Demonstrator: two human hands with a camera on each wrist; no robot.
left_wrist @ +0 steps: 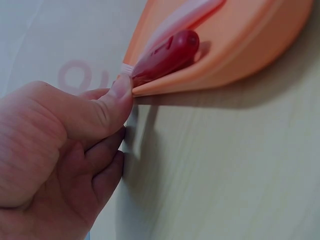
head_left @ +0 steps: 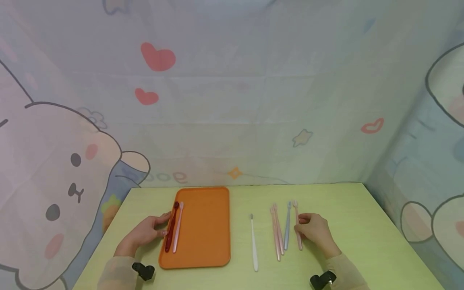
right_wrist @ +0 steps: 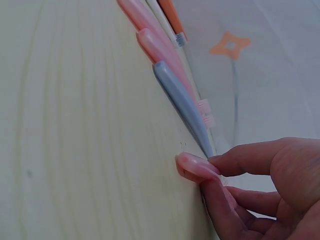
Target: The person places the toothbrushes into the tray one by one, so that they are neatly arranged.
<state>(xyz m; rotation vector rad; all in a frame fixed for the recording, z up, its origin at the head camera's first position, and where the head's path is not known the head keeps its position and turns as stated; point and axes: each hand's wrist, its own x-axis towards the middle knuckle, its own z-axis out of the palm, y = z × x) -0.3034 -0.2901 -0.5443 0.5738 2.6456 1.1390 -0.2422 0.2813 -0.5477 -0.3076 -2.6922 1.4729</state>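
Note:
My left hand grips the left rim of an orange tray, its thumb right beside a dark red toothbrush. That toothbrush and a pink toothbrush lie side by side along the tray's left side. On the right, my right hand pinches another pink toothbrush between thumb and fingers; its rounded handle end sticks out past the fingertips in the right wrist view. Just left of it lies a blue toothbrush, then two more pink toothbrushes close together.
A white toothbrush lies between the tray and the pink pair. The pale yellow-green table ends at a printed cloth backdrop behind, with more cloth at both sides. Black wrist cameras sit at both sleeves.

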